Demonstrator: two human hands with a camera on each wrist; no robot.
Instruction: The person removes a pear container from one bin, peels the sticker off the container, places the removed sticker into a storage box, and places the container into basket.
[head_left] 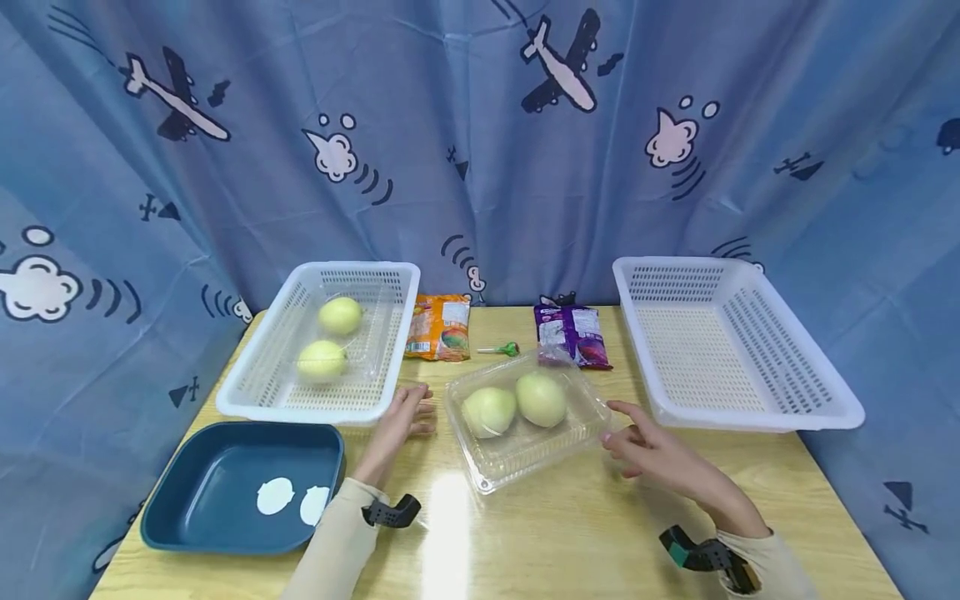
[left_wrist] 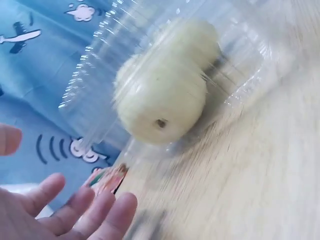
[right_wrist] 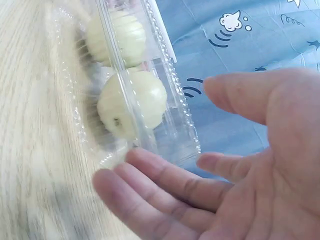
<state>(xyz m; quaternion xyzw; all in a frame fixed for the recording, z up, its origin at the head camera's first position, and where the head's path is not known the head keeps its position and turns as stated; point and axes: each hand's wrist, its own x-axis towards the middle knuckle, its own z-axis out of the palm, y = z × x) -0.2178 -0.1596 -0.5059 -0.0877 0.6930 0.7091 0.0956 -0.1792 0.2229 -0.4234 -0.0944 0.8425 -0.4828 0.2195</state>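
Observation:
A clear plastic clamshell box (head_left: 525, 450) lies at the middle of the table, turned at an angle, with two pale yellow-green round fruits (head_left: 542, 400) inside. Left of it, my left hand (head_left: 397, 425) is held apart from the box, fingers extended and nothing in them. At the box's right end, my right hand (head_left: 660, 454) has its fingertips close to the edge, palm facing the box. In the left wrist view the spread fingers (left_wrist: 117, 215) stand away from the near fruit (left_wrist: 165, 102). The right wrist view shows loosely extended fingers (right_wrist: 165, 180) near the box corner.
A white basket (head_left: 243, 371) at left holds another clear box with two fruits. Below it sits a dark blue tray (head_left: 217, 500). An orange packet (head_left: 438, 327), a green-headed lollipop (head_left: 511, 349) and a purple packet (head_left: 573, 335) lie behind. Another white basket (head_left: 750, 417) stands right.

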